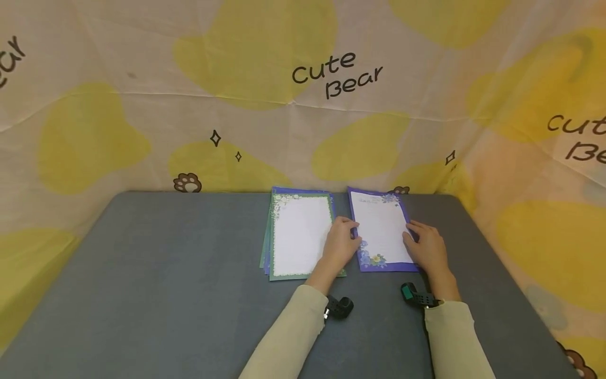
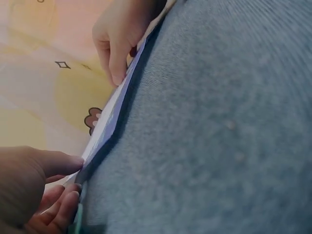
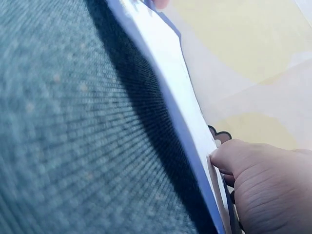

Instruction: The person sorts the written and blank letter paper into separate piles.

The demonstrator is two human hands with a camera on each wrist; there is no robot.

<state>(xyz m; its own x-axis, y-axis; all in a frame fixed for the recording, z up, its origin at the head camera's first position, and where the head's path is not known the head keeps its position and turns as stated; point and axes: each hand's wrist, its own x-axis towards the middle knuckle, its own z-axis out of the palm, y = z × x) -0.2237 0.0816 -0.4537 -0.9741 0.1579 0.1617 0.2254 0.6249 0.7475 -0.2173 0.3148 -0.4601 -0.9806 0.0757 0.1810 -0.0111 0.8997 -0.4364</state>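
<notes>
1. Farthest left of the purple-bordered sheet stretches a dark grey, rounded-cornered tabletop [image 1: 165,273], which also runs beneath it; behind it hangs a pale cloth backdrop [image 1: 260,63] with yellow blotches and "cute Bear" lettering.
2. Just left of the purple-bordered sheet lies a fanned stack of rectangular paper sheets, topped by a white one with a green floral border [image 1: 300,231]; green and blue edges show from underneath.
3. The left hand [image 1: 341,242], in a pale beige sleeve [image 1: 293,331], reaches across that stack and pinches the purple-bordered sheet's left edge between thumb and fingers. A black wrist device [image 1: 342,307] sits on its wrist.
4. The landmark itself, a white rectangular paper sheet with a purple border and blue flowers [image 1: 381,226], is between both hands; a dark shadow [image 3: 146,117] runs beside its edge. Whether it is lifted I cannot tell.
5. The right hand [image 1: 431,250] pinches the purple-bordered sheet's right edge, thumb on top. A black-and-green wrist device [image 1: 416,295] is on its wrist.
</notes>
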